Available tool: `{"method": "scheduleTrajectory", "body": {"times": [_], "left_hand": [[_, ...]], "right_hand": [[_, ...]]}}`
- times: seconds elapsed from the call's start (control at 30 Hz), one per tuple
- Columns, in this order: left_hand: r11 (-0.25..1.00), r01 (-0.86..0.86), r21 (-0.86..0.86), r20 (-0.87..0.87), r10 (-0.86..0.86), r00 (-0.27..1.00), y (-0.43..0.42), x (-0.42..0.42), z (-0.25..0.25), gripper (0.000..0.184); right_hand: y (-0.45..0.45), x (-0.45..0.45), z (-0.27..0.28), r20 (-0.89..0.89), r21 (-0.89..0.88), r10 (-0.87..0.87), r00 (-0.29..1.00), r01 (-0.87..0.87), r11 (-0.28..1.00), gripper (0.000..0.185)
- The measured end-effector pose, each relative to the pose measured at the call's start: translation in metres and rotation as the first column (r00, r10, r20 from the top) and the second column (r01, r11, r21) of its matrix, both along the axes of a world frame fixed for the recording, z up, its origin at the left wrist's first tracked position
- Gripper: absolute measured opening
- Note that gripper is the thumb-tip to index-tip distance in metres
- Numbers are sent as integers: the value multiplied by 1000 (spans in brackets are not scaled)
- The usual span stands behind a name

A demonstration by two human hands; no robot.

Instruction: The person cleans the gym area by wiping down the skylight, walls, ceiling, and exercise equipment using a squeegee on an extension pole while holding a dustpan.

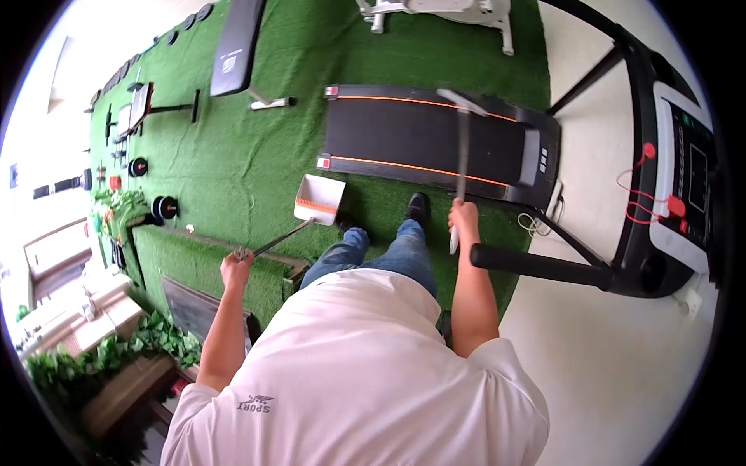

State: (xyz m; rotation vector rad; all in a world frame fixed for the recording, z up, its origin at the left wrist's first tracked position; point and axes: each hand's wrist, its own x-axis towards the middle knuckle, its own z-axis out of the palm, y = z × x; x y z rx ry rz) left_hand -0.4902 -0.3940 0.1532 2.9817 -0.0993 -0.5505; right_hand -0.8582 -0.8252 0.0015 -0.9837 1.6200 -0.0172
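Observation:
My left hand [236, 268] is closed round the end of a dark handle that runs to a white dustpan [312, 192] with an orange comb edge. The dustpan rests on the green turf beside my feet. My right hand [465, 219] grips a long broom [463, 144] by its stick. The pale broom head lies over the black belt of the treadmill [404, 128], near its right part. Whether it touches the belt I cannot tell.
The treadmill console [690, 167] and a black handrail [536, 266] are at the right. A padded bench [235, 46] stands at the upper left, with dumbbells [165, 207] below it. Loose cable [536, 225] lies by the treadmill. A turf-covered ledge [202, 252] is at the left.

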Motion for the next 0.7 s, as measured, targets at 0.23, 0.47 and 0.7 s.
{"method": "scheduleTrajectory", "body": {"times": [0.23,0.47,0.7], "left_hand": [[1000,-6,-30,-21,6,1000,48,57,-9,39],[1000,5,-18,-55,-6,998,87,111,2,34],[990,-103,-95,-52,99,994,115,157,-10,35]], "right_hand": [[10,99,-95,151,101,-374,915,362,927,31],[176,284,-75,51,186,395,917,-398,899,18],[173,300,20,378,464,459,804,-594,658,30]]}}
